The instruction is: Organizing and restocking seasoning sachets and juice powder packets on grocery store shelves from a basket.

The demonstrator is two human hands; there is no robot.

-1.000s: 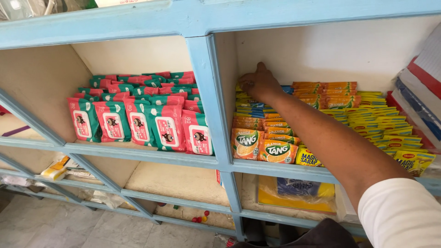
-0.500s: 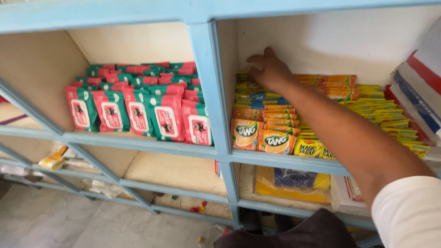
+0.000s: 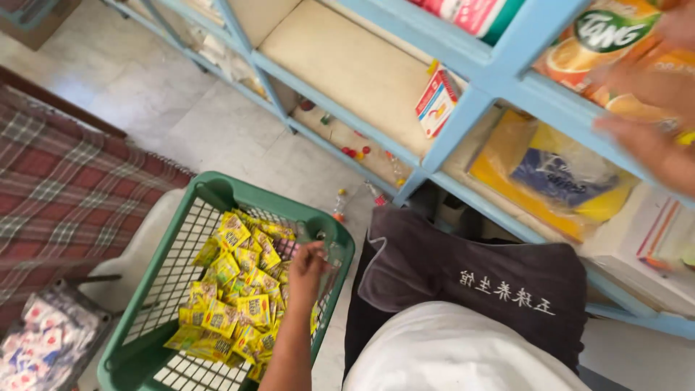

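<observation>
My left hand (image 3: 308, 269) reaches down into a green plastic basket (image 3: 217, 190) and its fingers curl into a heap of small yellow sachets (image 3: 239, 300). My right hand (image 3: 648, 116) is blurred at the upper right, fingers spread by the orange drink sachets (image 3: 601, 40) on the blue shelf (image 3: 463, 108). Whether it holds one is unclear. A dark grey cloth (image 3: 470, 279) lies over my lap.
A yellow and blue bag (image 3: 550, 174) lies in the lower shelf compartment. A small red and white box (image 3: 436, 101) leans on the shelf post. A plaid cloth (image 3: 65, 188) and a tray of white and pink packets (image 3: 40, 340) are at left.
The view has swung down from the shelf to the basket and floor. My right hand has come off the sachet rows to the shelf's front edge. My left hand has come into view in the basket.
</observation>
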